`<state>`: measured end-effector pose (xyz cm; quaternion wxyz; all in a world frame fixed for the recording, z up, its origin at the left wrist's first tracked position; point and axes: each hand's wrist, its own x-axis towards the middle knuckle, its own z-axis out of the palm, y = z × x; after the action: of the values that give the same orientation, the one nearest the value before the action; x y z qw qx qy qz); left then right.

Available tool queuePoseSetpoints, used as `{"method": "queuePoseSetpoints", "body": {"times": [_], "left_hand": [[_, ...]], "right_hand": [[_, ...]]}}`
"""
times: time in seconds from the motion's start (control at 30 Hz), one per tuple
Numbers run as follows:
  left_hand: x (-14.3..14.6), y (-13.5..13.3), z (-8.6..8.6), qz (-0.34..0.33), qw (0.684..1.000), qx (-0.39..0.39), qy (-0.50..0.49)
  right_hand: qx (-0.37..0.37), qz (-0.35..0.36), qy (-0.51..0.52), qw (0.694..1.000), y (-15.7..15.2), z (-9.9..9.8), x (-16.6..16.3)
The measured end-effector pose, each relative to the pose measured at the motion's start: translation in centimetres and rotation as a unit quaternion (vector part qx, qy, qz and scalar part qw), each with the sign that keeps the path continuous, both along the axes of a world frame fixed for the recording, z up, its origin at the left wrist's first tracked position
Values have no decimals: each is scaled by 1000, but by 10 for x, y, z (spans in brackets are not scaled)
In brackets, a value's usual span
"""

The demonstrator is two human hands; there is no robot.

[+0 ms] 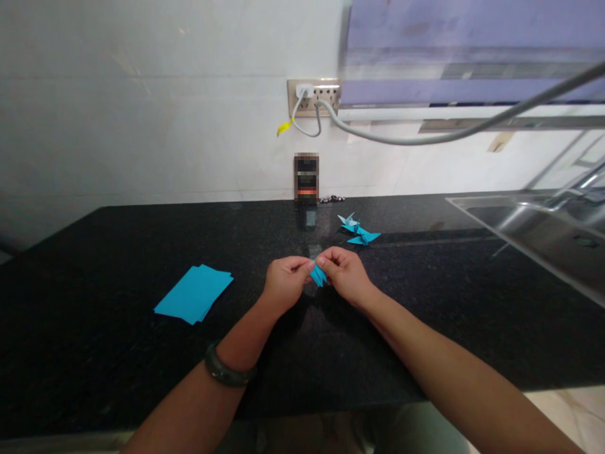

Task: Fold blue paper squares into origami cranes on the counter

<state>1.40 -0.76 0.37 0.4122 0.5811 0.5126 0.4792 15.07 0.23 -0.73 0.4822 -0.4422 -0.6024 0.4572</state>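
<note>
From here, the left hand and right hand pinch the folded blue paper above the table, probably keeping creases tight; the origami cranes sit beyond, seemingly clear of the elbows.

Consists of a small piece of folded paper, bright blue, pressed into narrow layers lying close together. Tapers toward the near side into slim points, slightly parted at the tips. Slants a little, its far end pinched between the thumbs and fingers of the left hand and right hand. Appears to have several flaps, though too small and covered to count. Sits right of the stack of blue sheets, well apart from it.
</note>
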Motion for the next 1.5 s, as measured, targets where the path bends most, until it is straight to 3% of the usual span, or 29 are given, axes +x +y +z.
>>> {"method": "queuePoseSetpoints", "body": {"times": [0.33,0.53,0.7,0.8,0.9,1.1,1.3,1.4,1.5], "left_hand": [[2,3,-6,9,984,-64,-169],[3,2,-6,4,991,-63,-116],[0,3,-9,11,995,-29,-95],[0,4,-11,4,996,-24,-84],[2,3,-12,-7,999,-26,-47],[1,3,-10,7,999,-29,-17],[-8,5,-4,-56,993,-79,-65],[-8,5,-4,-61,989,-99,-95],[-5,5,-3,-36,985,-66,-158]], "right_hand": [[-61,44,-28,997,0,-2,6],[-54,64,-51,995,1,-3,6],[-116,108,27,987,-5,2,1],[-129,83,72,986,-5,0,-1],[-108,52,52,991,-1,-3,1],[14,17,-67,997,0,1,3],[-88,117,51,988,-2,1,3],[-105,113,119,981,0,-1,6],[-99,114,155,976,1,-1,8]]}}
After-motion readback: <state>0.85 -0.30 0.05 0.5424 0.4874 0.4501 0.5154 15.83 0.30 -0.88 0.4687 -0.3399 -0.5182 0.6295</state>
